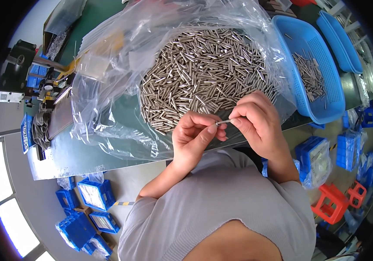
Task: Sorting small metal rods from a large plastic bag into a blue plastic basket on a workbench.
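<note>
Between my two hands, over the table's near edge, is a thin metal pin (223,122). My left hand (193,135) pinches its left end between thumb and fingertips. The fingertips of my right hand (258,124) close on the pin's other end. Just beyond my hands a large heap of small silvery metal pins (208,71) lies on a clear plastic bag (108,100) spread over the green table. To the right, a blue perforated basket (325,108) holds a smaller pile of similar pins (310,76).
A second blue basket (343,43) stands farther right. At the left end of the green table (86,158) is a dark clamp-like metal device (21,61). Blue crates (95,193) sit on the floor left and right, with red stools (332,203) at the right.
</note>
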The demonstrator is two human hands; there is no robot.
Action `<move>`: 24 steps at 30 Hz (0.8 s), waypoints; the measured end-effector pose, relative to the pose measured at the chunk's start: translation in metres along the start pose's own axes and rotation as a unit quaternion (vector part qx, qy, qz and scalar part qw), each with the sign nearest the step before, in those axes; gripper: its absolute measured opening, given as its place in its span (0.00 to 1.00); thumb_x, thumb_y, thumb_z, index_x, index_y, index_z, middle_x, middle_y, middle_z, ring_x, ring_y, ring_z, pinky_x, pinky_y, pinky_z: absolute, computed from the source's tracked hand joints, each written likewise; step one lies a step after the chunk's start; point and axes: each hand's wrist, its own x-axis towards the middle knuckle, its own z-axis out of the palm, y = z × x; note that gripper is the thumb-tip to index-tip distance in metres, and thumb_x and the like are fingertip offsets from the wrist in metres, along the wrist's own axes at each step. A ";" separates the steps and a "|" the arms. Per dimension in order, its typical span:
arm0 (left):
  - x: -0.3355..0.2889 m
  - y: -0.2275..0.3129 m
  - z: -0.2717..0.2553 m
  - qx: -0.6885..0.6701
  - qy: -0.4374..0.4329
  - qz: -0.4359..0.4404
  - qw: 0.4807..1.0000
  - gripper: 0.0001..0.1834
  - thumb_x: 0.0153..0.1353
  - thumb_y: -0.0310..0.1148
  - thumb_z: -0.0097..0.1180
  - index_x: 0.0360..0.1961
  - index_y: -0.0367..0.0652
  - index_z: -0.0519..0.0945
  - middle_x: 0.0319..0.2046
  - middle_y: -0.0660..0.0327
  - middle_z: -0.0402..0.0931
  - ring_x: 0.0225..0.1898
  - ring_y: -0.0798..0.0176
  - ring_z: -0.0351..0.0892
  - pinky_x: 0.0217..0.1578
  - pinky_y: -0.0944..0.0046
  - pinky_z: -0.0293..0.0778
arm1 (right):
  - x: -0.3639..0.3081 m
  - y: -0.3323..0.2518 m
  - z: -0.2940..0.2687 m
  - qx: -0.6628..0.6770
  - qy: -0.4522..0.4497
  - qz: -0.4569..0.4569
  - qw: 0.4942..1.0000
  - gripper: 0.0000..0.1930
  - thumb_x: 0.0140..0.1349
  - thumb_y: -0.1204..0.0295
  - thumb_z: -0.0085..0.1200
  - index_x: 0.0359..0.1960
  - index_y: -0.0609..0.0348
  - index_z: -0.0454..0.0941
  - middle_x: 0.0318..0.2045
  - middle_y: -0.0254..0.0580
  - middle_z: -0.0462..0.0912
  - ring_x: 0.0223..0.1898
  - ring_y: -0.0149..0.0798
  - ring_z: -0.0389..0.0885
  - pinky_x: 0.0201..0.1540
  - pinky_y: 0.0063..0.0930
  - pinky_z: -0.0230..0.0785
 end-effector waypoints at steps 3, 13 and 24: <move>-0.001 0.000 0.000 0.003 -0.001 -0.007 1.000 0.04 0.64 0.19 0.50 0.39 0.34 0.71 0.40 0.49 0.77 0.36 0.64 0.80 0.39 0.62 0.80 | 0.001 0.000 -0.002 -0.010 -0.009 -0.004 1.000 0.06 0.51 0.76 0.59 0.29 0.58 0.73 0.29 0.39 0.74 0.31 0.44 0.73 0.33 0.35 0.66; -0.003 -0.001 0.002 0.039 -0.018 -0.008 0.999 0.05 0.64 0.18 0.49 0.40 0.33 0.71 0.42 0.52 0.76 0.37 0.65 0.80 0.40 0.64 0.79 | 0.006 -0.002 0.002 0.014 -0.037 -0.011 0.999 0.05 0.51 0.74 0.59 0.26 0.57 0.74 0.26 0.37 0.74 0.29 0.43 0.72 0.33 0.35 0.65; -0.003 -0.001 0.003 0.057 0.001 -0.030 0.998 0.03 0.63 0.18 0.49 0.38 0.33 0.72 0.39 0.51 0.78 0.35 0.63 0.80 0.38 0.63 0.80 | 0.000 0.003 0.008 0.069 -0.017 0.031 0.997 0.05 0.50 0.76 0.60 0.25 0.58 0.74 0.26 0.37 0.76 0.29 0.43 0.73 0.33 0.34 0.66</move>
